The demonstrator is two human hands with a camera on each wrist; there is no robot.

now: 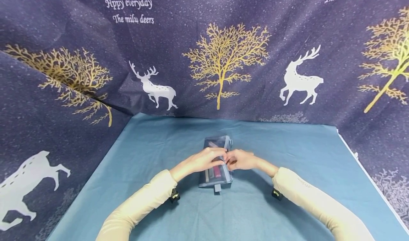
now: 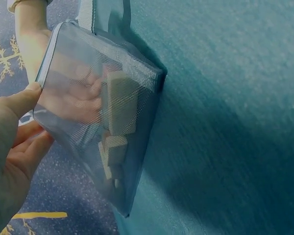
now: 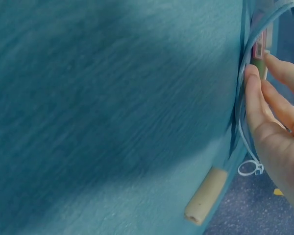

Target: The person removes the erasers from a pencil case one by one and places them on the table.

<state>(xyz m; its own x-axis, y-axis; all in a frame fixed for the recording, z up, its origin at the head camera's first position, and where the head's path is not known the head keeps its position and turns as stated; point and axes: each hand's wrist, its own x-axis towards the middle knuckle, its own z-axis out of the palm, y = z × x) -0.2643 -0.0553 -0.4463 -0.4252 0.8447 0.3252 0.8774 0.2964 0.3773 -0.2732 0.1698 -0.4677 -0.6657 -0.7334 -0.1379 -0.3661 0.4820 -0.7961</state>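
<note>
A blue-grey mesh zip pouch [image 1: 204, 179] lies below both hands. My left hand [image 1: 209, 159] pinches its zipped rim; in the left wrist view the thumb lies on that edge and lifts the mesh side. My right hand [image 1: 239, 159] is at the pouch's right edge with bent fingers, and in the right wrist view its fingertips touch the opening. Whether they grip the rim or something inside is hidden. Within the mesh show a pink piece [image 1: 217, 171], a pale block [image 2: 121, 103] and a smaller pale piece [image 2: 115, 149]. A green end [image 3: 258, 67] appears between the right fingertips.
A beige cylindrical piece [image 3: 206, 196] lies on the blue tablecloth [image 1: 166, 141] beside the right hand. The zip's ring pull [image 3: 250, 168] hangs at the pouch's far end, a fabric tab [image 1: 217, 188] at the near end. A patterned curtain [image 1: 191, 91] stands behind the table.
</note>
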